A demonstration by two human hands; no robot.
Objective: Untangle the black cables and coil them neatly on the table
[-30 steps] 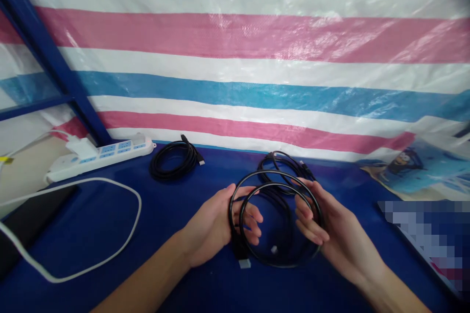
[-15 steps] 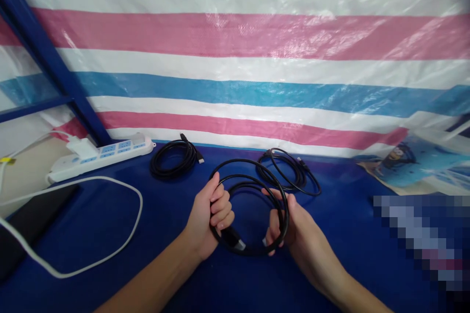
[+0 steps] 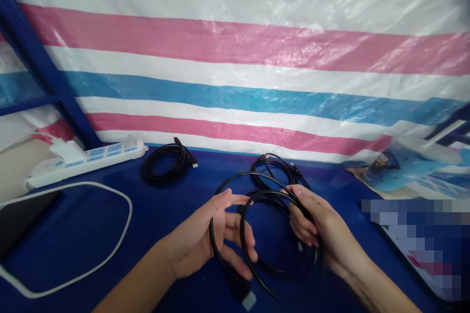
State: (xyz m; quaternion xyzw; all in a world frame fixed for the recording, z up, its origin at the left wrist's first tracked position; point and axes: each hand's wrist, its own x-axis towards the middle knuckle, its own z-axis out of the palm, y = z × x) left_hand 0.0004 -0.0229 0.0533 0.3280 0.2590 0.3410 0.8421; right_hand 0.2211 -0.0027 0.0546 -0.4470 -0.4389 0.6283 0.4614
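Note:
Loose loops of a black cable (image 3: 244, 234) hang between my two hands above the blue tabletop. My right hand (image 3: 312, 217) is closed around the right side of the loops. Fingers spread apart, my left hand (image 3: 220, 234) reaches among the left-hand loops; one strand passes in front of its palm, and the fingers are not gripped round the cable. Below that hand dangles a broad black plug (image 3: 240, 288) with a pale tip. The cable's other end, near my right fingers, is only partly visible.
Against the striped sheet lie a coiled black cable (image 3: 147, 176) on the left and another coil (image 3: 270, 159) behind my hands. A white power strip (image 3: 88, 159), a white cord (image 3: 128, 220) and a dark flat object (image 3: 29, 217) are at left. A blue cup (image 3: 400, 161) tilts at right.
My left hand has let go of the loops and spread its fingers. My right hand has moved slightly right and closed on the cable. The loops have spread, and the plug hangs lower.

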